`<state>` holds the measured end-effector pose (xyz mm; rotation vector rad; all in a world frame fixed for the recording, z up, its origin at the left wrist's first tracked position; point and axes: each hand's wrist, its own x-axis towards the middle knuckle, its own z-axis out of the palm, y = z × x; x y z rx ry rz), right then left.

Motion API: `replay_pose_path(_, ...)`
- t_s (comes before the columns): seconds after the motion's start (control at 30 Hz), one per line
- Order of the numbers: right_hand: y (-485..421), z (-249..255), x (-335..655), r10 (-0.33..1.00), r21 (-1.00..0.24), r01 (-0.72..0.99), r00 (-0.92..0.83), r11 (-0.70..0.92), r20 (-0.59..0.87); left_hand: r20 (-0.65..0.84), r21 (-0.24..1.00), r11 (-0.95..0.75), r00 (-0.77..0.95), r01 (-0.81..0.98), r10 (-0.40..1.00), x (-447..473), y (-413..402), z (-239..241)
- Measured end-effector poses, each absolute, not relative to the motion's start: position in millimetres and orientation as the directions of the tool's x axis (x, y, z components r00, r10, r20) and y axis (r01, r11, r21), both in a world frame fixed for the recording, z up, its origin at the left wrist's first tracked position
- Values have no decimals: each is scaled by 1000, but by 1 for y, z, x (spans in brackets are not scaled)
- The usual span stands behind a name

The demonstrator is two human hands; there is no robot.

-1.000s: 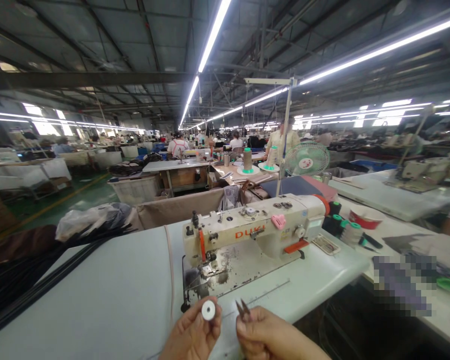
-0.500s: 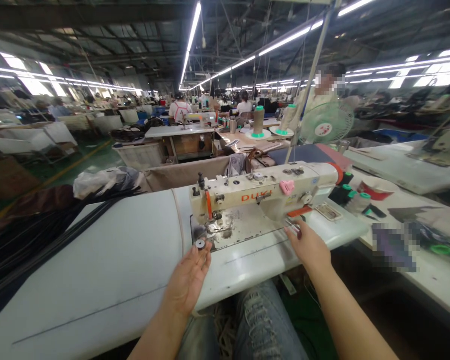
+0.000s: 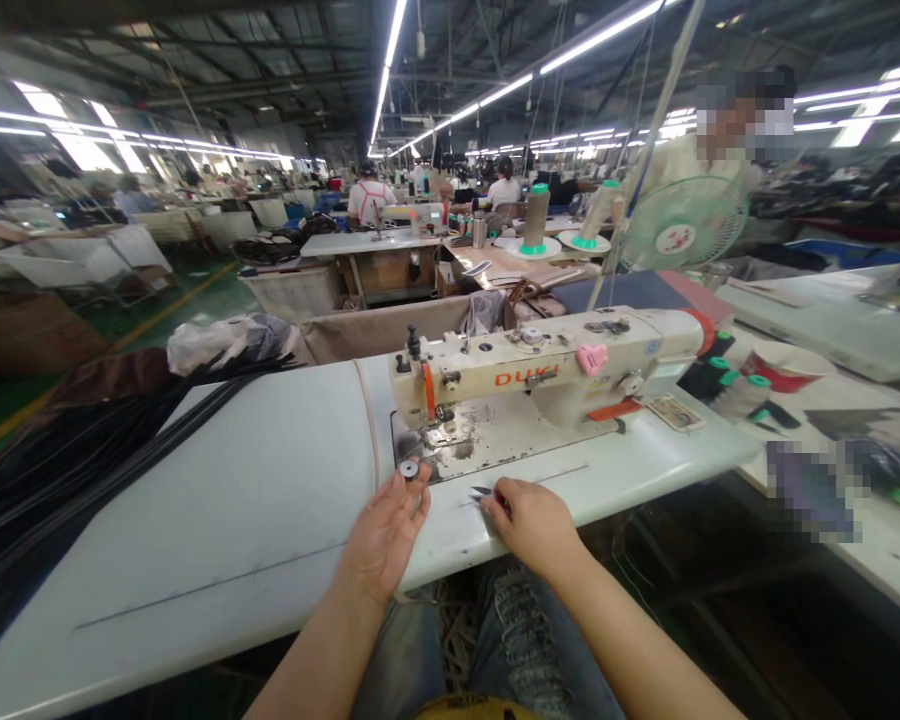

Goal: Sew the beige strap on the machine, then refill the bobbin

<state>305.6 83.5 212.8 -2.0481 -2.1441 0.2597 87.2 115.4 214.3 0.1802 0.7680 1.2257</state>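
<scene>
My left hand [image 3: 383,532] pinches a small round bobbin [image 3: 409,469] at its fingertips, just in front of the needle end of a cream sewing machine [image 3: 540,385]. My right hand [image 3: 534,522] rests on the white table [image 3: 217,520] close beside it, fingers curled round small metal snips [image 3: 482,492] whose tips lie on the table top. Both hands sit at the table's near edge, a short gap between them. My knees in torn jeans [image 3: 521,620] show below.
Black straps [image 3: 82,450] lie along the table's left side, with a plastic bag [image 3: 221,340] behind. Thread cones [image 3: 724,385] and a red-rimmed bowl [image 3: 784,365] stand right of the machine. A green fan [image 3: 682,225] and a person stand behind; other workers sit farther back.
My right hand has come back from the machine's right side to the table edge near my left hand, snips in it. The left hand still holds the bobbin by the needle plate.
</scene>
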Motion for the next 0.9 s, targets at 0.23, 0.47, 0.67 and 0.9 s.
replay_pose_path(0.23, 95, 215, 283, 997, -160, 984, -80, 78, -7, -394, 515, 342, 137, -786, 909, 88, 112, 212)
replay_pose_path(0.47, 102, 214, 271, 995, -170, 981, -94, 96, 18, -368, 520, 348, 164, -780, 915, 86, 110, 211)
replay_pose_path(0.67, 102, 206, 273, 998, -175, 983, -51, 59, 48, -356, 509, 346, 173, -789, 918, 84, 107, 211)
replay_pose_path(0.9, 92, 201, 292, 977, -226, 969, -50, 97, 209, -383, 516, 349, 154, -782, 911, 79, 109, 210)
